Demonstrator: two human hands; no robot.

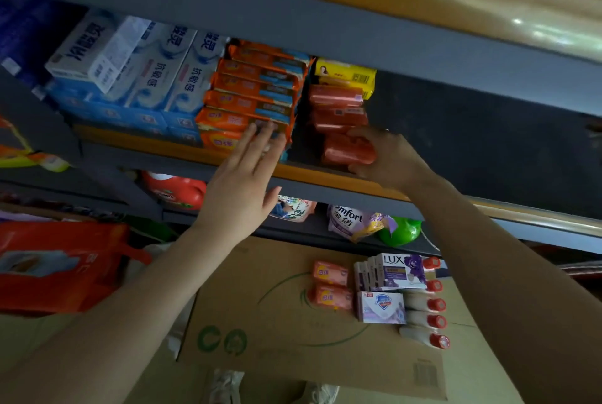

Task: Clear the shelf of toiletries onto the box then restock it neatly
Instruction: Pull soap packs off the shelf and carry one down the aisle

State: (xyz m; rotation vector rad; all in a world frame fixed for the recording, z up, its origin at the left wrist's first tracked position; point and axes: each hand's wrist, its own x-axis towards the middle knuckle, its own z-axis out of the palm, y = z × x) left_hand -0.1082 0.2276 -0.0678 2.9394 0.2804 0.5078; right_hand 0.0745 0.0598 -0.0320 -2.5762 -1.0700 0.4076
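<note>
Two hands work the shelf (pixel 228 161): my right hand (pixel 387 156) grips the front red soap bar (pixel 347 149), which I should seat squarely while my flat, straight-fingered left hand (pixel 242 182) steadies the orange boxes (pixel 247 100).

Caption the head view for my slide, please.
Right hand grips a red soap pack on the shelf; left hand steadies orange boxes.

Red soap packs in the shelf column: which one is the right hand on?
The front red soap pack, nearest the shelf edge; the right hand grips it. The two red packs behind it are untouched.
</note>
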